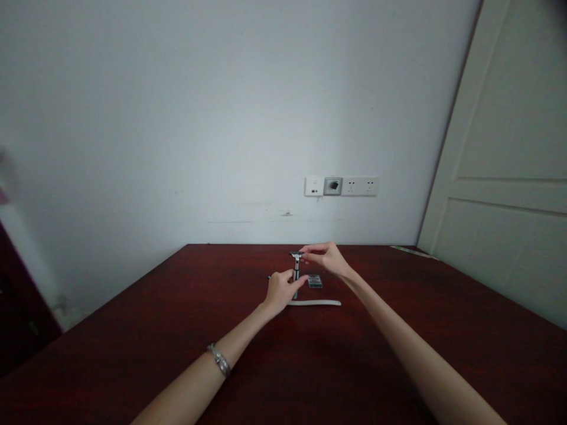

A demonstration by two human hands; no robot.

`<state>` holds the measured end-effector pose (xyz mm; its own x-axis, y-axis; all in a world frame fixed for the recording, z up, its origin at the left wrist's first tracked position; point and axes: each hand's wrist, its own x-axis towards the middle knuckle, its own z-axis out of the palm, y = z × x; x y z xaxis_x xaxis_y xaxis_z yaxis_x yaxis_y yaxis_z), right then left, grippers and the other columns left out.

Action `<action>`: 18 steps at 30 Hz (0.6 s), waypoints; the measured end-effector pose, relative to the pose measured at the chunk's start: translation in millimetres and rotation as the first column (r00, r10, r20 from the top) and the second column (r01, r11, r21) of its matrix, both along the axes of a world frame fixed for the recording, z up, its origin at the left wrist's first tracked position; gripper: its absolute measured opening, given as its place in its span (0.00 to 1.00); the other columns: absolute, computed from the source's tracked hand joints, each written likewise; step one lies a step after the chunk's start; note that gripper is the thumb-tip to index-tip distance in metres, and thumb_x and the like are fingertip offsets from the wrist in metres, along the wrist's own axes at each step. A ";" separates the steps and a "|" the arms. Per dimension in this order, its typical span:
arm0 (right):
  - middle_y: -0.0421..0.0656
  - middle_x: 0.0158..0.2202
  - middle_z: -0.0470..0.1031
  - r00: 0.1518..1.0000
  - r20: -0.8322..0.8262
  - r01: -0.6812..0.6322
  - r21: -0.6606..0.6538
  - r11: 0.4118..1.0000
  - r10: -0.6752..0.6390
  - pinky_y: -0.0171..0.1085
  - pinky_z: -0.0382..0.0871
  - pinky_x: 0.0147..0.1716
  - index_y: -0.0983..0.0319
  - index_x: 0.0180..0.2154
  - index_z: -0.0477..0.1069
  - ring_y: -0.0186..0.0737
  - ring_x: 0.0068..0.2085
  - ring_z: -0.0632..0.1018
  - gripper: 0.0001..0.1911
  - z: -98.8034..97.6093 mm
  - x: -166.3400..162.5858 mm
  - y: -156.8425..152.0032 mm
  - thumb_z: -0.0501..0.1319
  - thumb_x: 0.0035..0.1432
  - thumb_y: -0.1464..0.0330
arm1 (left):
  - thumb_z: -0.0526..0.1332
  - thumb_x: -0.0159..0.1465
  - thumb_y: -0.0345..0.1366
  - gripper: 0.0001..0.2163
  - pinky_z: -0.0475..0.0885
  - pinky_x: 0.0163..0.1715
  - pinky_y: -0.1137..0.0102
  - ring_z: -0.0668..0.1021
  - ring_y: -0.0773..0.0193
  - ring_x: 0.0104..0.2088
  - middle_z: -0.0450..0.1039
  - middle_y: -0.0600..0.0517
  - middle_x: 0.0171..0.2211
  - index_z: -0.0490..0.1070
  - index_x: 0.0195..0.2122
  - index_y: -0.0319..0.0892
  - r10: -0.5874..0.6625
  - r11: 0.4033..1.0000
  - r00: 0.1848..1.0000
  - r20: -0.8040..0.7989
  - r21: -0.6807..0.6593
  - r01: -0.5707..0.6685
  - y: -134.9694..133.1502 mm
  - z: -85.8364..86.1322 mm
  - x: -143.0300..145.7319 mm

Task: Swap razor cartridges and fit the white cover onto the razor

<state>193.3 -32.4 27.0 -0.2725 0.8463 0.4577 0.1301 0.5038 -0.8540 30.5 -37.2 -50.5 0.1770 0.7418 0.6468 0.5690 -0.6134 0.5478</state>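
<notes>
A metal razor (296,265) stands upright above the dark red table (186,330), far from me. My left hand (281,290) is closed round the lower part of its handle. My right hand (325,257) pinches the razor's head at the top with thumb and fingertips. A small dark blade cartridge case (315,281) lies on the table just right of the razor. A thin white strip (316,303) lies flat in front of my left hand. My left wrist wears a silver bracelet (220,359).
A pale wall rises behind the table with a row of wall sockets (341,186). A cream door (509,177) stands at the right. A thin light strip (411,251) lies at the table's far right edge. Dark furniture (22,319) sits at the left.
</notes>
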 end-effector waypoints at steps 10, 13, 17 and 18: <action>0.43 0.25 0.75 0.999 0.037 -0.006 0.033 0.999 0.005 0.35 0.67 0.30 0.67 0.30 0.76 0.36 0.28 0.74 0.13 -1.6 -0.1 -0.5 0.62 0.45 0.64 | 0.54 0.59 0.48 0.22 0.51 0.19 0.75 0.56 0.74 0.18 0.52 0.59 0.13 0.60 0.15 0.38 -0.062 0.998 0.997 0.048 -0.009 0.063 -0.4 -2.4 3.2; 0.42 0.25 0.75 0.998 0.056 0.006 0.061 0.998 -0.009 0.35 0.67 0.31 0.66 0.29 0.76 0.37 0.28 0.74 0.12 -1.7 0.7 0.2 0.61 0.45 0.64 | 0.54 0.59 0.48 0.22 0.51 0.19 0.75 0.56 0.74 0.18 0.52 0.59 0.14 0.60 0.15 0.38 -0.057 0.998 0.997 0.058 -0.009 0.058 -0.6 -2.6 4.0; 0.43 0.26 0.75 0.997 0.076 0.010 0.063 0.998 -0.015 0.35 0.67 0.31 0.66 0.29 0.76 0.38 0.29 0.74 0.12 -1.2 0.8 -0.4 0.61 0.46 0.64 | 0.54 0.59 0.47 0.21 0.51 0.19 0.75 0.56 0.74 0.18 0.53 0.58 0.14 0.60 0.15 0.38 -0.043 0.999 0.997 0.060 -0.003 0.043 -0.2 -3.3 5.1; 0.43 0.26 0.75 0.997 0.077 0.010 0.059 0.998 -0.014 0.35 0.68 0.31 0.66 0.30 0.76 0.38 0.29 0.74 0.12 -0.9 0.7 -0.8 0.61 0.46 0.64 | 0.54 0.60 0.47 0.21 0.52 0.19 0.75 0.57 0.74 0.18 0.53 0.58 0.14 0.60 0.15 0.38 -0.039 0.999 0.998 0.057 0.000 0.039 -0.1 -3.5 5.4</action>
<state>194.0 -33.2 26.1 -0.2993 0.8219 0.4847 0.2011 0.5510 -0.8099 35.9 -37.3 -54.1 0.1685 0.7361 0.6556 0.5121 -0.6337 0.5798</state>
